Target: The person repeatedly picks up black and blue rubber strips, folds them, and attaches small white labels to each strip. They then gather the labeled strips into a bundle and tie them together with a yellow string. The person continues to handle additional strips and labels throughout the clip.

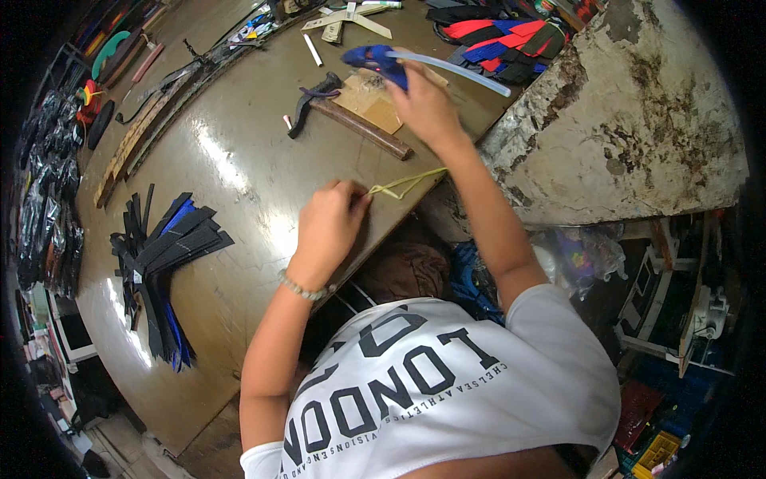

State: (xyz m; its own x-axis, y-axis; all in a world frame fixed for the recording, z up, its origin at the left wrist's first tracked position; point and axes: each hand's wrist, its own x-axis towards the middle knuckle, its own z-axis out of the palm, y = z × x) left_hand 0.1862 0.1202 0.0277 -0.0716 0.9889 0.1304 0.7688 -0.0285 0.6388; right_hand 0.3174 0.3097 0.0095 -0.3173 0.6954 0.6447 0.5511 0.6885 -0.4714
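My right hand (427,104) grips a blue glue gun (388,64) over the far part of the table. A long translucent glue stick (463,73) juts from its back end toward the right. Nearer to me, my left hand (331,219) rests at the table edge, thumb and fingers pinching a thin yellow-green cord (407,184). The cord's loop lies on the tabletop and reaches the edge near my right forearm. Below the glue gun is a tan board (373,100) with greyish residue on it. A hammer (363,128) with a brown wooden handle lies against that board.
A fan of black and blue strips (171,247) lies on the left of the table (231,271). Red, blue and black strips (503,40) are heaped at the far right. Wooden bars (152,132) run along the far left. A stained pale slab (622,120) adjoins on the right.
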